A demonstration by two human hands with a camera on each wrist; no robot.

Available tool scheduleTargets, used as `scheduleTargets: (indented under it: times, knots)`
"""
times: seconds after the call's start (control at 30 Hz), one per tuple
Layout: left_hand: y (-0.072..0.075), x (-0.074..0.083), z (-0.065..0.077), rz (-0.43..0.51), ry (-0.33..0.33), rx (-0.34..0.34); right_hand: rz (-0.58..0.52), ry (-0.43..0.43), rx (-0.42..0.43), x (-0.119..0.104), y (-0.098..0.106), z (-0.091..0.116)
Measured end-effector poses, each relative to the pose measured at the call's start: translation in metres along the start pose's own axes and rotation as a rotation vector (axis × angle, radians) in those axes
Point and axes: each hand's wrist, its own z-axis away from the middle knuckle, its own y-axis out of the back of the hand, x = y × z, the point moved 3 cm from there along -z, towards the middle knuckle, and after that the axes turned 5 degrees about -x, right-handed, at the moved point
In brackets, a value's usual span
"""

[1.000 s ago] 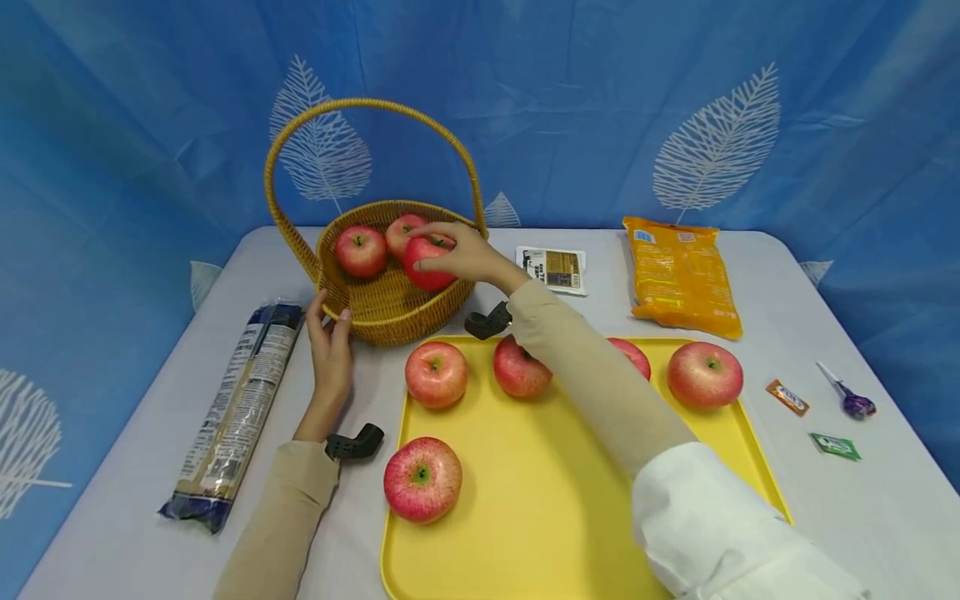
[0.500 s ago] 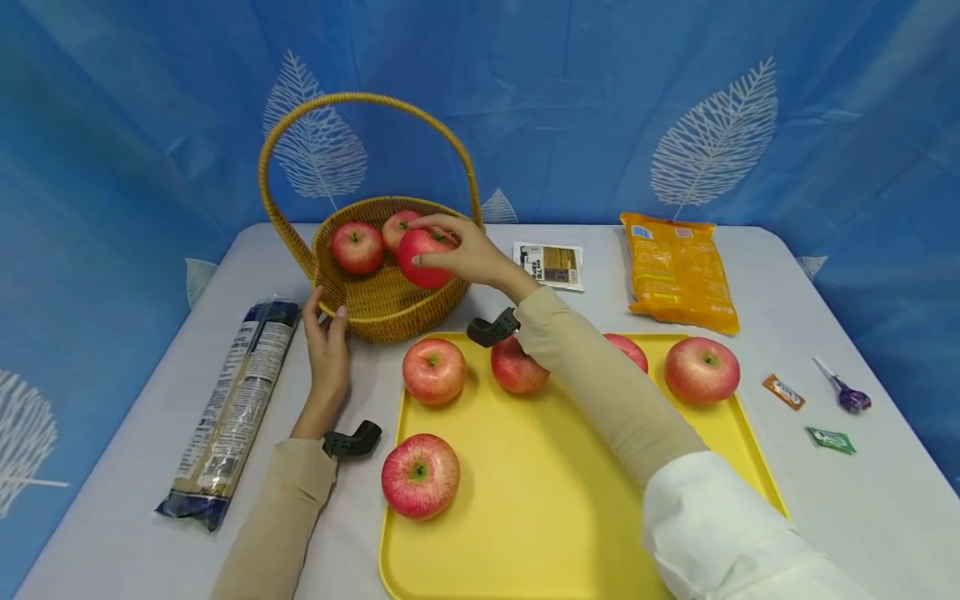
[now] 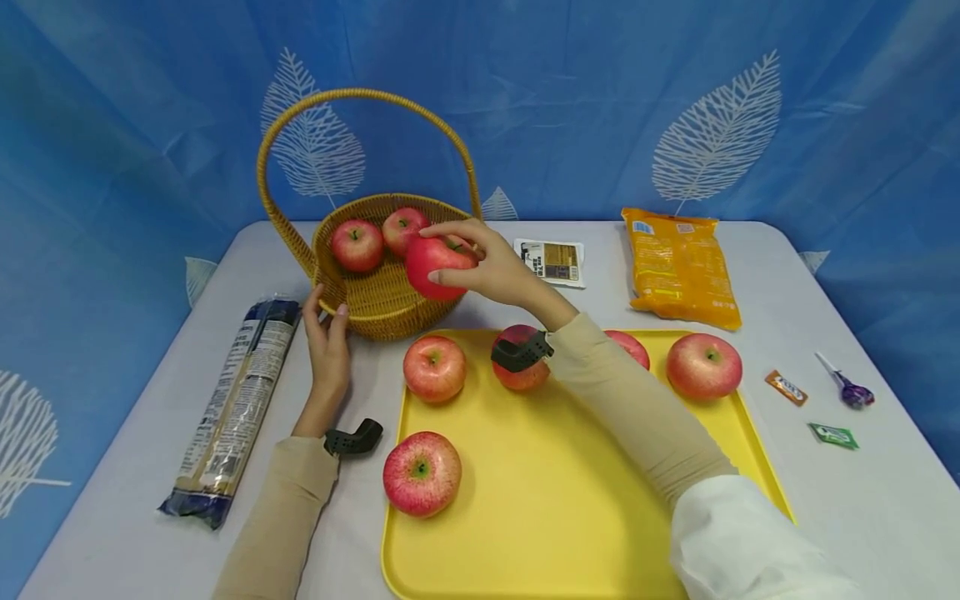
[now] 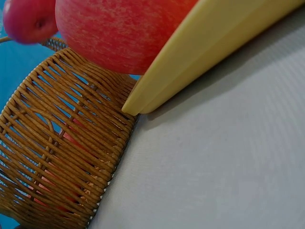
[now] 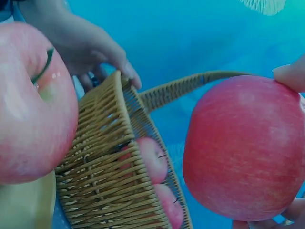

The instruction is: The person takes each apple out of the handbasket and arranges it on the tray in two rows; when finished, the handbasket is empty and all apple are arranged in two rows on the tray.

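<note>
My right hand point(image 3: 502, 268) grips a red apple point(image 3: 426, 260) over the right front rim of the wicker basket point(image 3: 378, 327). In the right wrist view this apple point(image 5: 243, 148) is held between thumb and fingers, apart from the basket. Two more apples, one at the left point(image 3: 356, 247) and one at the back point(image 3: 402, 227), lie inside the basket. My left hand point(image 3: 328, 362) holds the basket's front left rim between thumb and fingers. The left wrist view shows the basket's woven side point(image 4: 57, 143) but not the hand.
A yellow tray point(image 3: 555, 500) in front of the basket bears several apples, one nearest me point(image 3: 422, 473). Left of it lies a long clear packet point(image 3: 236, 408). An orange bag point(image 3: 681, 271), a small white packet point(image 3: 551, 262), a lollipop point(image 3: 853, 392) and two small candies stand or lie rightward.
The right hand has moved right and a little towards me with the apple, from inside the basket to over its right front rim. The left hand stays on the rim.
</note>
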Motion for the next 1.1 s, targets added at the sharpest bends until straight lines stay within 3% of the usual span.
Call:
scheduleTargets:
  times: [0.13, 0.3, 0.43, 0.7, 0.83, 1.1]
  knots:
    - [0.000, 0.007, 0.002, -0.001, 0.010, 0.002, 0.046, 0.030, -0.007, -0.018, 0.001, 0.017]
    - [-0.003, 0.016, 0.004, 0.008, 0.037, -0.010, 0.085, 0.064, -0.021, -0.022, 0.005, 0.043]
    - [0.000, 0.000, 0.001, 0.007, 0.039, 0.000, 0.096, 0.076, -0.038, -0.020, 0.006, 0.066]
    - [0.000, -0.003, 0.000, -0.011, 0.011, 0.009, 0.091, 0.027, -0.133, -0.009, -0.004, 0.114]
    - [0.002, -0.003, 0.001, -0.020, 0.014, 0.000, 0.171, 0.001, -0.199, -0.002, -0.010, 0.136]
    - [0.000, 0.011, 0.003, -0.014, 0.021, -0.013, 0.419, 0.059, -0.262, 0.000, -0.022, 0.159]
